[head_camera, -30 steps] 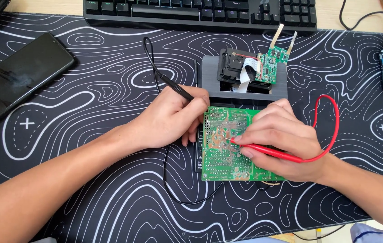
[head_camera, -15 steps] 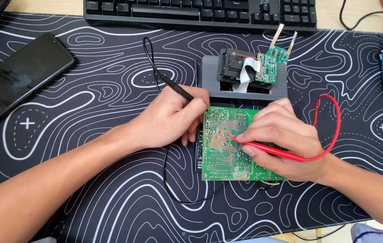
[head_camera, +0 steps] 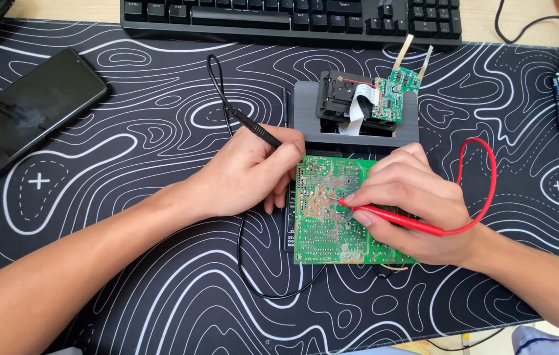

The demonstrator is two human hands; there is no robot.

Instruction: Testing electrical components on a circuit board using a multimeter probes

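The left hand grips a thin black probe at the edge of a green rectangular circuit board; the right hand presses a red probe onto its soldered face.

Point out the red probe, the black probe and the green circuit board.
red probe point(head_camera: 397, 221), head view, on the middle of its shaft.
black probe point(head_camera: 256, 129), head view, on its handle above the left hand.
green circuit board point(head_camera: 322, 223), head view, on its bare left half.

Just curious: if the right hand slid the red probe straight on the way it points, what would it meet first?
The red probe in the right hand points left across the green board; first, probably, the left hand fingers at the board's edge.
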